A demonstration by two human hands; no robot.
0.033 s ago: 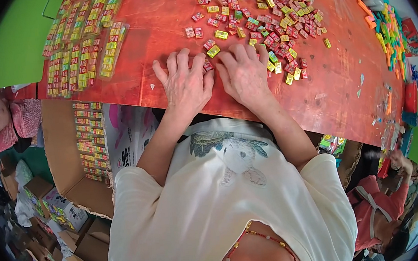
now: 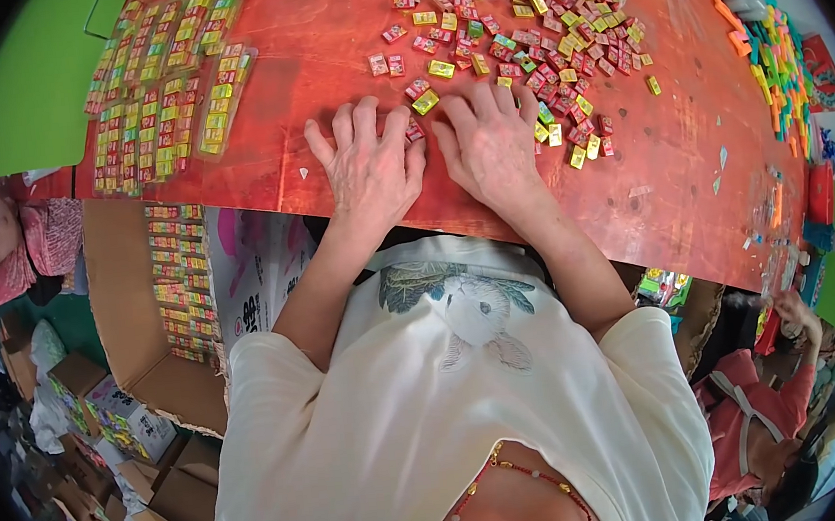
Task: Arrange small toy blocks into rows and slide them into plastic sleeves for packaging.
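My left hand (image 2: 369,165) rests on the red tabletop near its front edge, fingers spread and bent, holding nothing that shows. Beside it my right hand (image 2: 495,147) lies the same way, its fingertips at the near side of a loose heap of small boxes (image 2: 558,46) in red, yellow and green. Between the two hands sit a yellow box (image 2: 425,102) and, partly hidden by my left fingers, a red box (image 2: 414,130). What lies under my fingertips is hidden.
Clear trays filled with small boxes (image 2: 151,125) stand in rows at the left. Below the table edge is an open carton (image 2: 132,318) holding more. Colourful plastic pieces (image 2: 784,75) lie at the far right, near a person in a pink top (image 2: 753,399).
My right hand has shifted slightly forward and its fingers have moved a little. My left hand stays where it was.
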